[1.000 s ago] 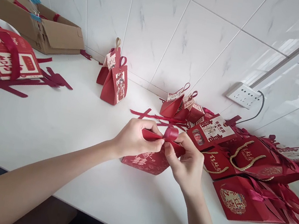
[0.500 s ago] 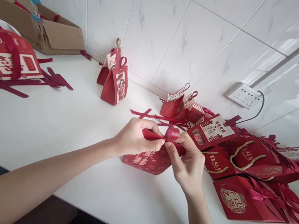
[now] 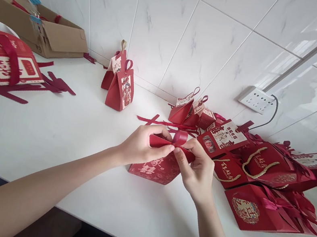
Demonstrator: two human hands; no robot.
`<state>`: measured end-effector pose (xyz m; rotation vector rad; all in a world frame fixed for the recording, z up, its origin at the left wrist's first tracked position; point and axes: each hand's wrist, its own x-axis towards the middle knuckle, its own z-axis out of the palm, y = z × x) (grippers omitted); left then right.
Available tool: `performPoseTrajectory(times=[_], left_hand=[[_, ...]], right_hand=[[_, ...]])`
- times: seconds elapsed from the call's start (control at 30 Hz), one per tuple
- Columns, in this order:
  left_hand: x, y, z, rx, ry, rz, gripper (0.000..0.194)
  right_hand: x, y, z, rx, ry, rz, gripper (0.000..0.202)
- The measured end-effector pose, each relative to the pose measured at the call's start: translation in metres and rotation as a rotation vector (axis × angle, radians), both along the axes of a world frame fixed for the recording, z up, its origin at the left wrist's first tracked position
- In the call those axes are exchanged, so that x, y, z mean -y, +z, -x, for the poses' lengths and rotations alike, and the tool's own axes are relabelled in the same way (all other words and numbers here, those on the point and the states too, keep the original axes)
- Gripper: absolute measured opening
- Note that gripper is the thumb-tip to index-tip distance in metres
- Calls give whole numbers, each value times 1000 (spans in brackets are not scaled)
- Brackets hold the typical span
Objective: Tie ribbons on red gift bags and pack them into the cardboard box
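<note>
1. There is one camera, and it sits on the person's head.
2. It looks forward and down at a white table (image 3: 51,132) from close up.
3. It faces a tiled wall (image 3: 210,33) behind the table.
4. Both arms reach in from the bottom edge.

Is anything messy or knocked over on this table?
Yes. Loose dark red ribbon strips lie scattered at the left of the white table, and red gift bags lie tipped in a heap at the right. Two small boxes stand upright.
</note>
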<state>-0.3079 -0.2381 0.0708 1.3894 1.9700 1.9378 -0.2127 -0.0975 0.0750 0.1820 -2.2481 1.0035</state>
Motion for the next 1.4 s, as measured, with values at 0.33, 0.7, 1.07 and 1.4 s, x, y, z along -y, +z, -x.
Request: performPoseTrajectory(times=[0.33, 0.7, 1.07, 1.4], left_hand=[[0, -2, 1, 8, -9, -9, 8], [1, 10, -9, 21, 93, -2, 19], [2, 11, -21, -79, 206, 63, 20], [4, 4, -12, -23, -26, -50, 14]], right_hand=[[0, 0, 0, -11, 5, 9, 8], [0, 2, -2, -44, 24, -155, 5], [1, 3, -6, -129, 10, -294, 7], [0, 1, -5, -82, 41, -149, 6]])
